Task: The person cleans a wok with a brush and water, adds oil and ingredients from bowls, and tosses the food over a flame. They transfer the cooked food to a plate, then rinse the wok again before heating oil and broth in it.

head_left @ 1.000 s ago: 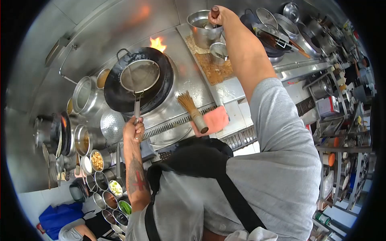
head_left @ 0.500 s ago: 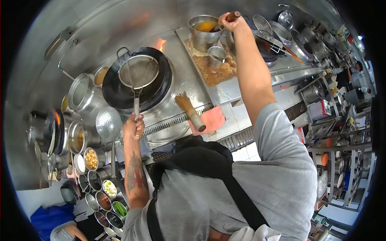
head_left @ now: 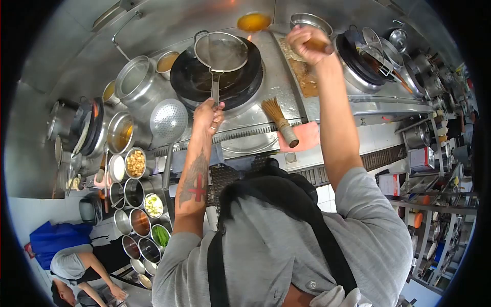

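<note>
My left hand (head_left: 208, 114) grips the metal handle of a round wire strainer (head_left: 221, 51) that rests over a black wok (head_left: 217, 77) on the stove. My right hand (head_left: 307, 43) is closed on the wooden handle of a ladle. The ladle's bowl (head_left: 253, 22), full of orange-brown liquid, hangs just past the wok's far rim. A steel pot (head_left: 310, 21) stands behind my right hand, mostly hidden.
A bamboo brush (head_left: 279, 121) and a pink cloth (head_left: 306, 137) lie at the stove's front edge. A perforated skimmer (head_left: 168, 121), steel pots and several seasoning bowls (head_left: 135, 162) crowd the left. More woks and pans (head_left: 358, 59) sit to the right. Another person (head_left: 76, 266) bends at bottom left.
My right hand has lifted the ladle out of the steel pot and carried it, full of liquid, leftward to the wok. My left hand kept hold of the strainer.
</note>
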Available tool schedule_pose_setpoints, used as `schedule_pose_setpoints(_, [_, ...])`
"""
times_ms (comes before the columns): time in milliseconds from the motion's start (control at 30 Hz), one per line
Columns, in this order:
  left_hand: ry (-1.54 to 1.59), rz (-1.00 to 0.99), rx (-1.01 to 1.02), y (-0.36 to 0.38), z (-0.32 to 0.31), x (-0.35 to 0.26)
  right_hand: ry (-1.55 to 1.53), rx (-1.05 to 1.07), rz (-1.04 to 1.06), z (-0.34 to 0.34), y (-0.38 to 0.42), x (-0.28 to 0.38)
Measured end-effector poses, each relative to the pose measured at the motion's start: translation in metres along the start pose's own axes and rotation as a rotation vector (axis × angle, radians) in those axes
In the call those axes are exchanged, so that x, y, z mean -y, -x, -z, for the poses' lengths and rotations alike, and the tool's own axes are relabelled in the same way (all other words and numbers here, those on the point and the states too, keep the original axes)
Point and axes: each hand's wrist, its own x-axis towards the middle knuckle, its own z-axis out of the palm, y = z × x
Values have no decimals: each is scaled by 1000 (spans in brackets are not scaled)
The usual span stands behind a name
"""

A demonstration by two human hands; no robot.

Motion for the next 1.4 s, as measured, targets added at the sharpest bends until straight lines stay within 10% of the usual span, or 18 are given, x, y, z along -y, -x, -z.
schedule_pose_setpoints(267, [-80,8,-84,9,30,5,1096,-204,37,84,0,-66])
schedule_pose_setpoints(500, [80,132,-33,2,33,6,2209,-545,483,23,1,108])
schedule_pose_setpoints(567, [65,74,-72,2,26,10,2285,-748,111,-4,-22,161])
schedule_pose_setpoints(700, [37,88,-35,4,8,9,1729,-724,175,56,-126,311])
schedule_pose_setpoints(1000, [60,69,-62,0,-10,10,-87,-561,97,36,-96,304])
schedule_pose_setpoints(1400, [63,81,-66,-8,22,16,-27,-187,365,28,-27,303])
